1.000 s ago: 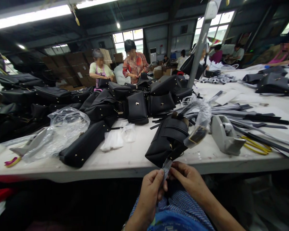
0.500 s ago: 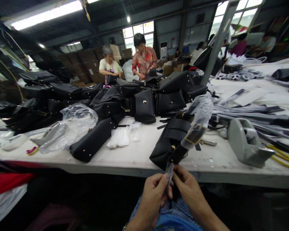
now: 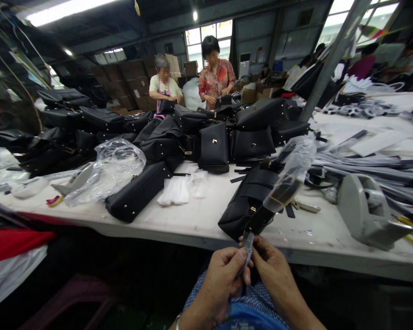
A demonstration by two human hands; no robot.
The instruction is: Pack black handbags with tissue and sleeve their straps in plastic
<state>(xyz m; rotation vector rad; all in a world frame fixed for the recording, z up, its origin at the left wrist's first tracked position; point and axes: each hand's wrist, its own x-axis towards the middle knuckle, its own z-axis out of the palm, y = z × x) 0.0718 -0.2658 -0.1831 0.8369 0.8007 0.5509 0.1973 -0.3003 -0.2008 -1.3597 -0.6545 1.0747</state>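
Table (image 3: 192,220); hands (image 3: 220,277) curled, seemingly round strap (image 3: 248,245)

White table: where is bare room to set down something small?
Bare: between the front left handbag and the front right handbag, before the white packets; also the edge left of the tape dispenser, except for small scraps. Crowded: handbag pile behind, strips at right.

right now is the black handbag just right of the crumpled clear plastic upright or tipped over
Tipped over: the black handbag has its gold-studded base facing outward toward the camera, rather than down.
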